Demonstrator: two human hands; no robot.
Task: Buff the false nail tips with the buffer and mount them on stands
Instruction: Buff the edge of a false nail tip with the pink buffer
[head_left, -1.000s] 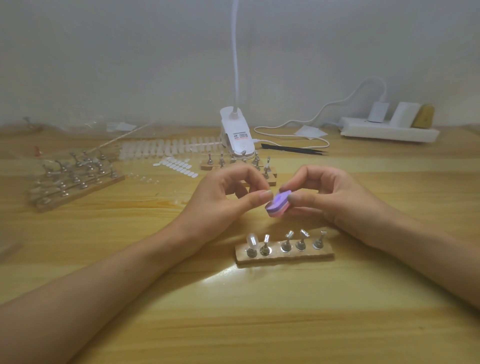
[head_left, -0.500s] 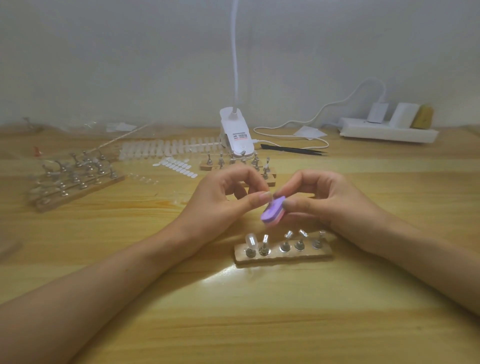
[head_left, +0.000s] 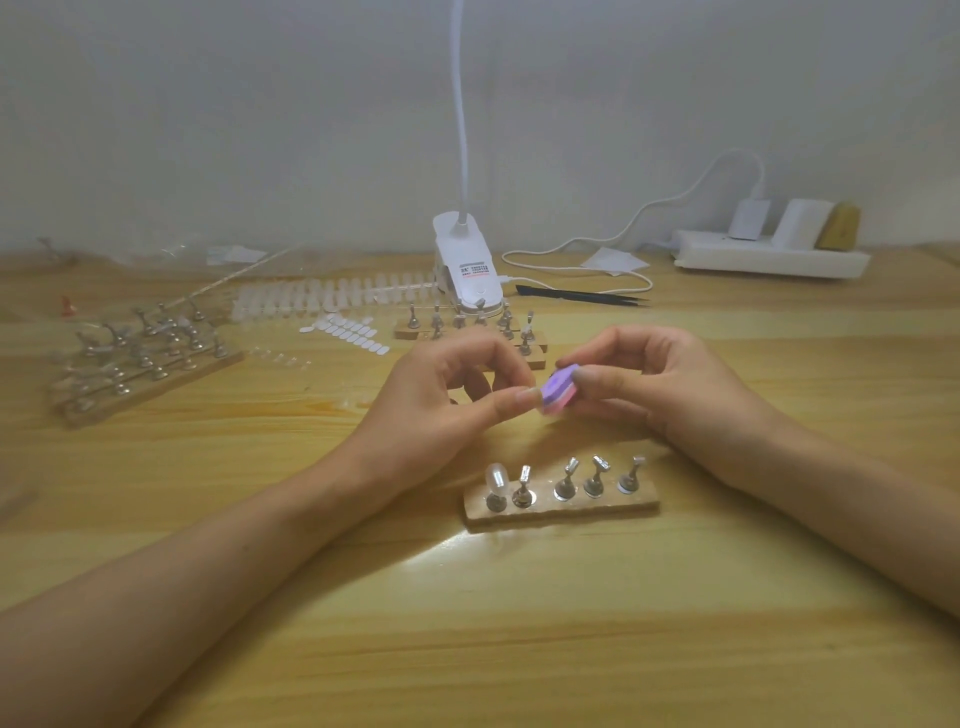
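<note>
My right hand (head_left: 660, 384) grips a small purple and pink buffer block (head_left: 558, 391) between thumb and fingers. My left hand (head_left: 441, 400) pinches something tiny between thumb and forefinger, pressed against the buffer's left edge; the nail tip itself is too small to make out. Below both hands lies a wooden stand strip (head_left: 563, 506) with several metal holders. Its leftmost holder carries a clear nail tip (head_left: 496, 480); the other holders are bare.
More stand strips (head_left: 140, 358) sit at the left and behind my hands (head_left: 524, 332). Rows of loose nail tips (head_left: 332, 299) and small white stickers (head_left: 350, 331) lie behind. A lamp base (head_left: 467, 270), black tweezers (head_left: 582, 293) and a power strip (head_left: 769, 257) are at the back.
The buffer tilted down and rocked back up against the left fingertips, a short rubbing stroke. Both hands stayed in place above the stand strip.
</note>
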